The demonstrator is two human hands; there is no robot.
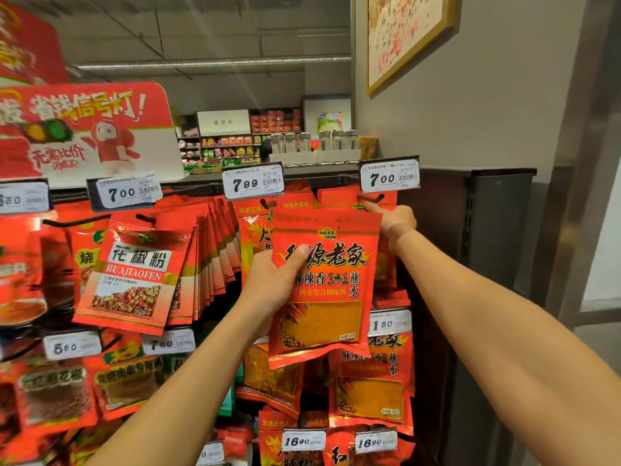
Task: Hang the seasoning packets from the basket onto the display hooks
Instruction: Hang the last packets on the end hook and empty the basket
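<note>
- Red foil seasoning packet [324, 284]: held upright in front of the rack, right of centre, its top edge just below the display hook [369, 198] under the right-hand 7.00 price tag [389, 175]. It covers most of the packets already hanging behind it.
- Left hand [274, 280]: I have it gripping the packet's left edge about midway up, thumb [300, 255] across the printed front, the other fingers hidden behind. The forearm rises from the near left.
- Right hand [395, 222]: raised at the packet's upper right corner, one fingertip at the hook's tip. The other fingers are curled, but I cannot tell whether they pinch the corner or only steady it. The forearm comes in from the near right, wrist bent upward.
- Step in hand, my judgement: threading the packet's hang hole onto the hook. I cannot see the hole from here; it should sit near the top centre.
- To do it well, I judge: lift slightly with the left hand, keep the top edge level, let the right fingertip guide the hole to the hook tip, then push towards the far end.
- Risk, as I read it: foil bending at the top, or snagging the hung packets.
- Basket: not in view.
- Neighbouring stock: huajiao powder packets [134, 274] hang to the left, well apart.
</note>
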